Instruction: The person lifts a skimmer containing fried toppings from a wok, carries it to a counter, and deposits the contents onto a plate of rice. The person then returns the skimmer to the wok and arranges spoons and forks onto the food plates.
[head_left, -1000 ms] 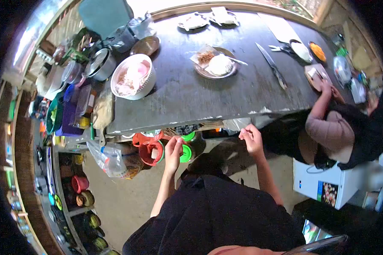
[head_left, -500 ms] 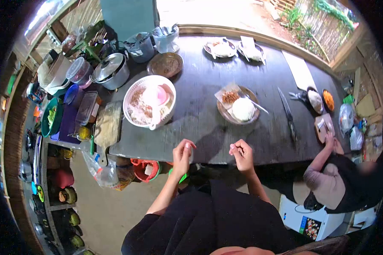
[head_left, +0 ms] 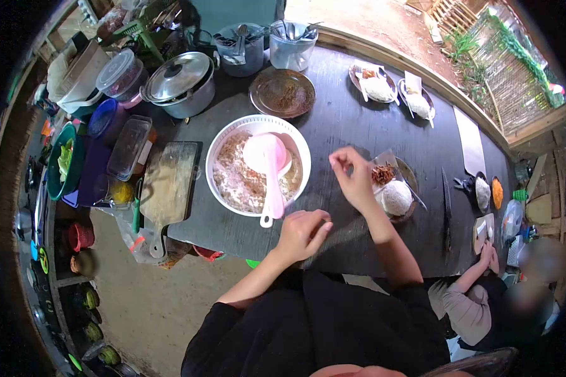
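My left hand [head_left: 303, 235] is over the table's front edge, just below the white bucket [head_left: 214, 188]. Its fingers curl loosely with the thumb apart, and I see nothing in them. My right hand [head_left: 356, 181] is raised between the bucket and a plate [head_left: 407, 173]. Its thumb and fingertips come together; whatever they hold, if anything, is too small to make out. Cooked rice [head_left: 233, 173] fills the bucket, with a pink-and-white rice paddle [head_left: 273, 182] and a pink bowl [head_left: 258, 151] on it. The plate carries a rice mound [head_left: 397, 198], brown shredded food [head_left: 382, 175] and a spoon.
A lidded pot [head_left: 181, 81], a brown plate [head_left: 283, 93] and cutlery tubs [head_left: 292, 47] stand behind the bucket. A cutting board [head_left: 168, 182] lies left. Served plates [head_left: 378, 88] sit at the back; a knife [head_left: 446, 207] lies right. A co-worker's hands [head_left: 487, 256] touch a small board.
My right hand has risen and reached forward over the table. My left hand has turned inward, toward the right. The view has shifted, bringing the bucket nearer the middle.
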The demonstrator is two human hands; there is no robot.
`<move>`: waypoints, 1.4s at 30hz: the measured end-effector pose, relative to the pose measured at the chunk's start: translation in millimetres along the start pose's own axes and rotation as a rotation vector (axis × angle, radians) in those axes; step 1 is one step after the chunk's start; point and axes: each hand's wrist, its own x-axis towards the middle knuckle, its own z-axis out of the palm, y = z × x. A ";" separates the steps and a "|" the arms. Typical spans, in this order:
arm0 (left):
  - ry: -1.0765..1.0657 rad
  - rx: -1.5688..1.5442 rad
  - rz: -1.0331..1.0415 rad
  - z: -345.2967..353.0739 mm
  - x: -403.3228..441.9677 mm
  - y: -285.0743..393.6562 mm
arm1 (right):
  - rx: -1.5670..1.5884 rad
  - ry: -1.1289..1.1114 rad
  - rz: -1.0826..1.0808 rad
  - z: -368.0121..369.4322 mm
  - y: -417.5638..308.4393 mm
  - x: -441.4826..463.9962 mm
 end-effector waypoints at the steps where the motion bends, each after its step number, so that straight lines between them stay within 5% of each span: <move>1: 0.007 -0.003 -0.003 -0.5 8.7 2.7 | -0.050 0.006 -0.030 2.0 0.8 18.0; 3: 0.105 0.030 0.238 -5.9 26.0 12.2 | -0.100 0.078 -0.117 7.3 9.0 55.5; 7: 0.149 0.053 0.260 -17.0 50.4 15.3 | -0.106 0.260 -0.181 16.2 16.8 126.3; 17: 0.148 -0.005 0.208 -2.1 80.6 6.1 | -0.345 0.276 -0.050 14.3 40.7 212.1; 24: 0.089 0.005 0.093 -1.2 83.4 -8.0 | -0.520 0.350 -0.144 26.5 64.3 253.2; 26: 0.069 0.004 0.093 -2.2 83.7 -10.6 | -0.632 0.423 -0.325 29.7 69.0 266.0; 31: 0.004 0.002 0.091 -6.2 82.9 -13.0 | -0.648 0.270 -0.209 39.0 70.2 285.9; 42: 0.001 0.016 0.092 -10.0 81.9 -14.7 | -0.539 0.658 -0.501 6.3 21.3 288.7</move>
